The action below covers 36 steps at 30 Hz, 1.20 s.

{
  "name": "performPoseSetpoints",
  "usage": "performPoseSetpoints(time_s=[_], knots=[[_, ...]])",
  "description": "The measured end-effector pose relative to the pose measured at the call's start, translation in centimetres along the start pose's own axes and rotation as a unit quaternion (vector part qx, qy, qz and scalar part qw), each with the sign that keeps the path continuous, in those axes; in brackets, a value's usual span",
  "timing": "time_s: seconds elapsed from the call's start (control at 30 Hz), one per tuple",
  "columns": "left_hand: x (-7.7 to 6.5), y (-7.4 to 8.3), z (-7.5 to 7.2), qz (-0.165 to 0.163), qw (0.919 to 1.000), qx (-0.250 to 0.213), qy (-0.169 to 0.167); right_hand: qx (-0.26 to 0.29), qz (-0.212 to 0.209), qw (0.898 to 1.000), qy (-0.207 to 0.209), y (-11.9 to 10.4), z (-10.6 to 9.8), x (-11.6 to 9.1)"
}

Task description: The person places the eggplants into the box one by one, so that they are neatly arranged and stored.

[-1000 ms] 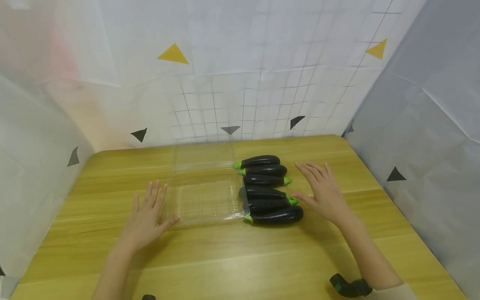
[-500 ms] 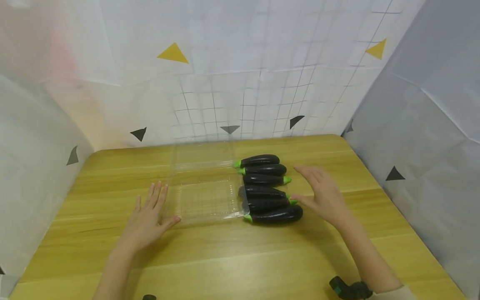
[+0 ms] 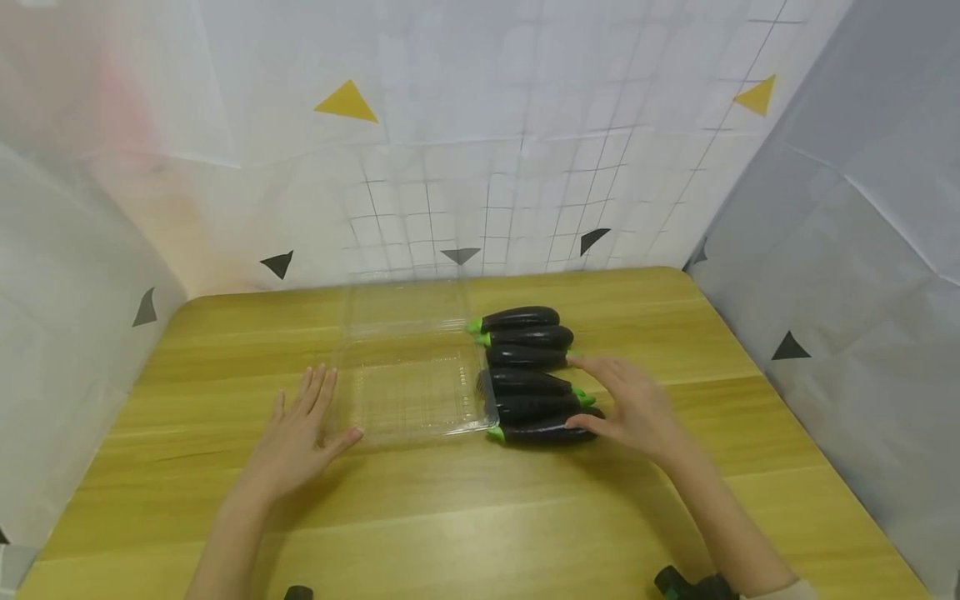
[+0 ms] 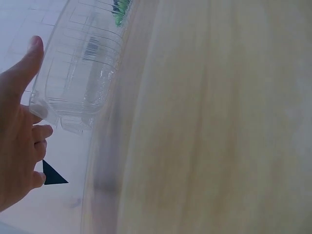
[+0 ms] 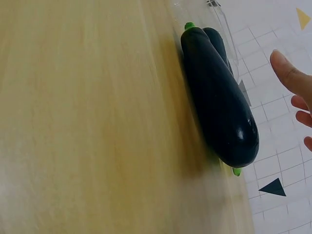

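Several dark purple eggplants with green stems lie in a stacked row on the table, right of centre in the head view; the nearest eggplant (image 3: 536, 432) fills much of the right wrist view as a large glossy eggplant (image 5: 219, 100). Over their right ends hovers my right hand (image 3: 633, 410), thumb and fingers spread apart, holding nothing. A clear plastic clamshell box (image 3: 416, 435) stands with its lid (image 3: 405, 308) laid back, its right wall against the eggplants. Along the box's left side is my left hand (image 3: 292, 442), fingers extended; in the left wrist view its fingertips are close to the box wall (image 4: 78, 73).
The wooden table (image 3: 465, 533) ends at a white back wall (image 3: 465, 192) with grid lines and triangle markers. White side panels (image 3: 877, 275) enclose the right and left. Black devices (image 3: 693, 585) sit at the wrists.
My right hand has moved left and slightly down, so its fingertips now overlap the eggplants' right ends. My left hand, the box and the eggplants stay in place.
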<state>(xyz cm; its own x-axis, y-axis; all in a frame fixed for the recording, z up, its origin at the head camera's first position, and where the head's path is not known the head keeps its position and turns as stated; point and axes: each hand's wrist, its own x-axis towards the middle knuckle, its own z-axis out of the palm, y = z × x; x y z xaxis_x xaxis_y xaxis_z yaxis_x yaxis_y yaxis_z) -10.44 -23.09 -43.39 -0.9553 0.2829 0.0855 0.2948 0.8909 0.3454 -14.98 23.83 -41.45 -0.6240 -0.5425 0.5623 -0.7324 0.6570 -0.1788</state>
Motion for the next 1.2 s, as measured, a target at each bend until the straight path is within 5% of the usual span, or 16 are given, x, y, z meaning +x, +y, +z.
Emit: performPoseSetpoints(time_s=[0.27, 0.67, 1.2], knots=[[0.0, 0.0, -0.3, -0.008, 0.9999, -0.009, -0.010, 0.016, -0.020, 1.000, -0.001, -0.2, 0.7, -0.1], [0.0, 0.0, -0.4, -0.020, 0.9995, -0.013, -0.020, 0.009, 0.010, 0.995, -0.099, -0.9, 2.0, -1.5], [0.2, -0.2, -0.1, -0.024, 0.9992, -0.019, -0.025, 0.016, 0.039, 0.989, -0.139, -1.2, 1.7, -2.6]])
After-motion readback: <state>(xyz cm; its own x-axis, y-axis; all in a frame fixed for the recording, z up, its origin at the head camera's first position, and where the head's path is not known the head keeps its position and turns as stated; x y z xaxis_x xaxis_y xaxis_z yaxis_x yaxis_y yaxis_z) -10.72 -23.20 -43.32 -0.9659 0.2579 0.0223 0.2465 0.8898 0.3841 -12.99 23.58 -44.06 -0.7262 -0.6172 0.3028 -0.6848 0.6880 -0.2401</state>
